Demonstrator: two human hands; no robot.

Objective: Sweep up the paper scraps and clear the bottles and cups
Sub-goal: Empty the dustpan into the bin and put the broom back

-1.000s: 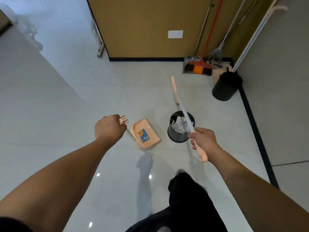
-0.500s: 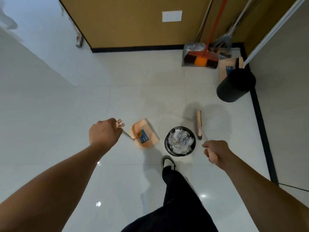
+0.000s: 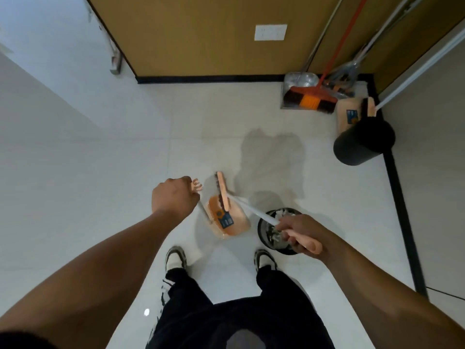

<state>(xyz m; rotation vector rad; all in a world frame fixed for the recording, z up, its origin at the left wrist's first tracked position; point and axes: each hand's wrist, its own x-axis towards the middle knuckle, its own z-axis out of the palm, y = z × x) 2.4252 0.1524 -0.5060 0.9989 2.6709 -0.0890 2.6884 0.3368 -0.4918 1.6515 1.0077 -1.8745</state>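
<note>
My left hand [image 3: 175, 197] grips the pink top of the dustpan handle, and the peach dustpan [image 3: 227, 219] rests on the floor just right of it. A peach broom [image 3: 222, 191] is held at its handle end in my right hand [image 3: 299, 233]. Its brush head lies across the dustpan's far edge. A small black bin [image 3: 263, 235] holding white paper scraps [image 3: 278, 214] stands under my right hand, partly hidden by it. No bottles or cups are in view.
A taller black bin [image 3: 359, 144] stands at the right wall. Behind it, in the corner, lean an orange broom [image 3: 312, 99], a metal dustpan [image 3: 299, 80] and a second peach dustpan set [image 3: 348, 117]. My two shoes [image 3: 176, 256] stand just behind the dustpan and small bin.
The broom head has swung left from beside the small bin onto the dustpan. My right hand has moved over the bin. Both feet now stand side by side.
</note>
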